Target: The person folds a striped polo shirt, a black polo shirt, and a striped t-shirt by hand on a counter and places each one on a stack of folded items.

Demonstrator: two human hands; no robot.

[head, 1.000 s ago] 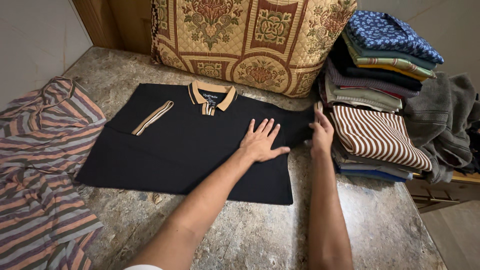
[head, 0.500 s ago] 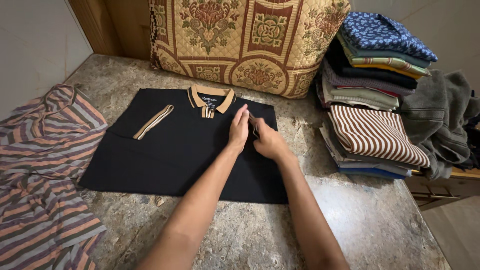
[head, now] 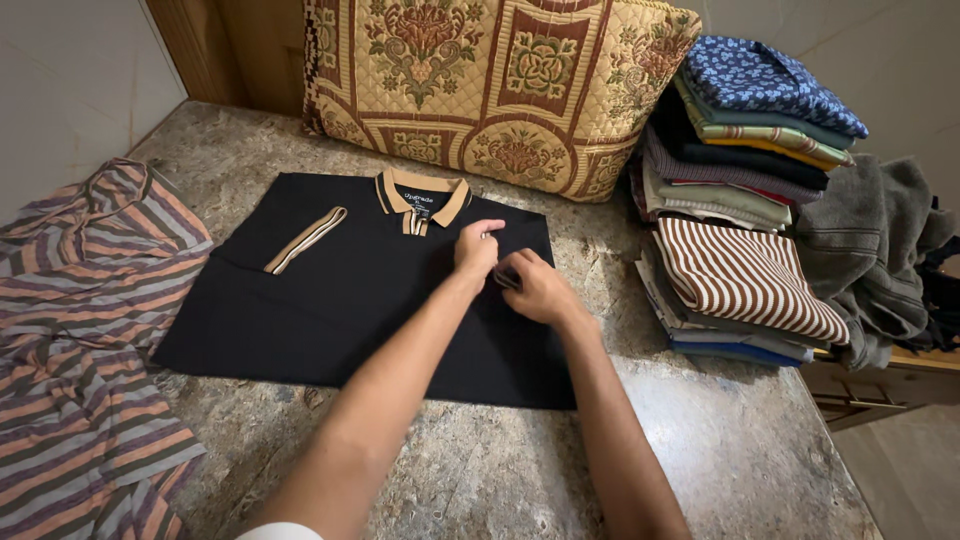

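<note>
Stone counter [head: 480,470] bears black polo [head: 330,290]; right hand [head: 535,288] hides its pinched fold.

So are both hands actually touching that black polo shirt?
Touching. The head view shows the left hand and right hand resting on the black polo shirt, fingers pinching fabric just right of the collar.

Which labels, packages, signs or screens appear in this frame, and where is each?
Neck label: small dark rectangle with pale lettering, sewn inside the tan collar of the black polo shirt lying flat on the stone counter.
No packages, signs or screens are in view.
</note>
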